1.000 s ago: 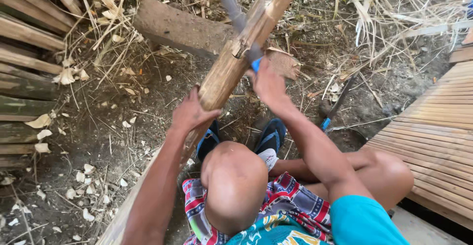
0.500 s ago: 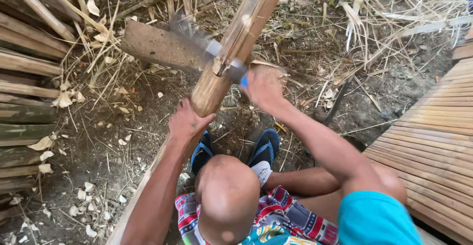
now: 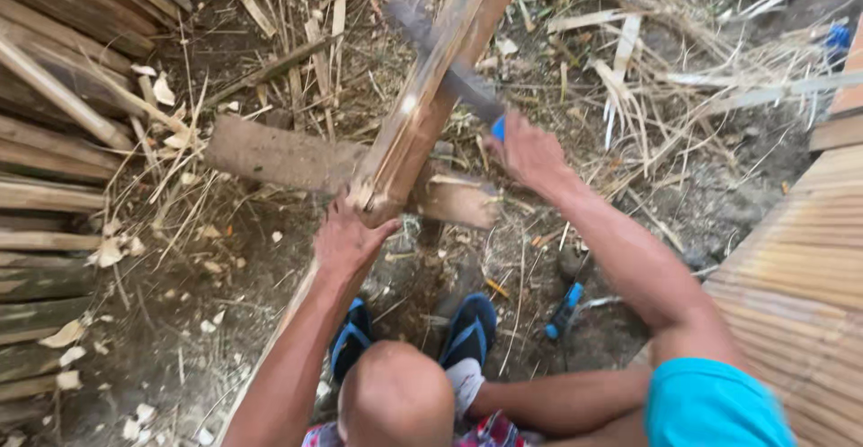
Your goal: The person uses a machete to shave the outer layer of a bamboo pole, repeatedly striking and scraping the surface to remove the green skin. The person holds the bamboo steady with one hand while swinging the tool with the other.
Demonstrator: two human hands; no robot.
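Bamboo is what we have in hand: a long, pale split bamboo pole (image 3: 430, 106) that slants from 6 o'clock up to 12 o'clock and rests across a flat grey-brown wooden chopping block (image 3: 279, 155) lying on the bare dirt. Our left hand (image 3: 346, 240) is wrapped shut around the pole just below the block, at the pole's 7 o'clock side, steadying it. Our right hand (image 3: 530, 155), at 3 o'clock of the pole, is clenched on the blue handle of a dark, broad-bladed chopping knife (image 3: 440, 52), whose blade crosses the pole and looks blurred.

We judge the main risk to be the blade glancing off the hard, rounded bamboo and running down toward the left hand, which sits close to the cut line. A second risk is the pole rolling or sliding on the block, since only one hand pins it. Our feet in dark blue flip-flops (image 3: 409, 335) lie at 6 o'clock, directly under the work, so a dropped or deflected blade could reach them. Dry bamboo strips and chips (image 3: 629, 61) litter the ground toward 1 o'clock, and splinters from the split edge could bite the gripping palm.
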